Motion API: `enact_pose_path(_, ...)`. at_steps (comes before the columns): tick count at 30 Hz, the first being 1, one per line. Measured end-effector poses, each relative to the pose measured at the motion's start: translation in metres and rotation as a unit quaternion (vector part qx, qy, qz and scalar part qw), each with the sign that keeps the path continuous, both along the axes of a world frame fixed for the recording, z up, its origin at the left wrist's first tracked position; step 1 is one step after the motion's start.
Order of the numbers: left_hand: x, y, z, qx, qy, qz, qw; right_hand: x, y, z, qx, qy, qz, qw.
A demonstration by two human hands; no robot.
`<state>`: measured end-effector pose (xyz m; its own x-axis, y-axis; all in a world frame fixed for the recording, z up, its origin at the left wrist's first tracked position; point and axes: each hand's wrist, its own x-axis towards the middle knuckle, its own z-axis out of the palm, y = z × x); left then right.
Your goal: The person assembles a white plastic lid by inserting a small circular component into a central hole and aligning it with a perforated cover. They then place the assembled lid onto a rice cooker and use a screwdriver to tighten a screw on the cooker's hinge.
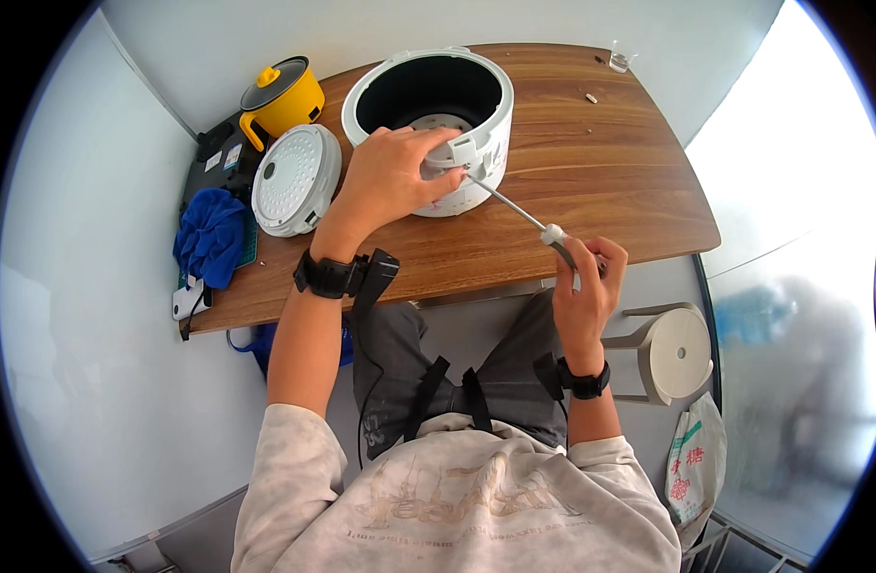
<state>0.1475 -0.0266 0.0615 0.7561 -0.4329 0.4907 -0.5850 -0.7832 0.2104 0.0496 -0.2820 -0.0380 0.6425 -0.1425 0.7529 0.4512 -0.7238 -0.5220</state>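
A white rice cooker body [495, 158] with a dark interior stands on the wooden table, its top uncovered. My left hand [395, 177] grips the near rim of the rice cooker, fingers over the edge by a white latch piece and the thumb low on the outer wall. In my right hand [586, 282] is a screwdriver [510, 203] with a light and grey handle. Its shaft slants up and left, and the tip meets the cooker's wall just below the latch piece, beside my left thumb. A round white inner lid [299, 177] leans left of the cooker.
A yellow electric pot [290, 100] stands at the back left, near a black case [218, 167] and a blue cloth [211, 234]. A small glass [619, 59] and tiny bits lie at the far right of the table [600, 181]. A beige stool [677, 353] is on the right.
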Motion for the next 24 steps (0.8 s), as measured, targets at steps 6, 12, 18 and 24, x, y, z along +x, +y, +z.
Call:
enact_pose_path(6, 0.000, -0.001, 0.001, -0.005, 0.005, -0.006, 1.000, 0.002, 0.003, -0.002, -0.005, -0.038, -0.025, 0.999)
enact_pose_path(12, -0.002, -0.002, 0.002, 0.003, 0.000, 0.009, 1.000, 0.004, 0.004, -0.004, -0.013, -0.038, -0.031, 0.999)
enact_pose_path(18, -0.002, -0.002, 0.001, -0.002, 0.029, 0.024, 0.999, -0.002, 0.003, 0.018, -0.076, -0.042, -0.023, 0.996)
enact_pose_path(24, -0.002, -0.004, 0.003, -0.008, 0.021, 0.014, 1.000, -0.022, 0.001, 0.037, -0.115, -0.015, 0.021, 0.993)
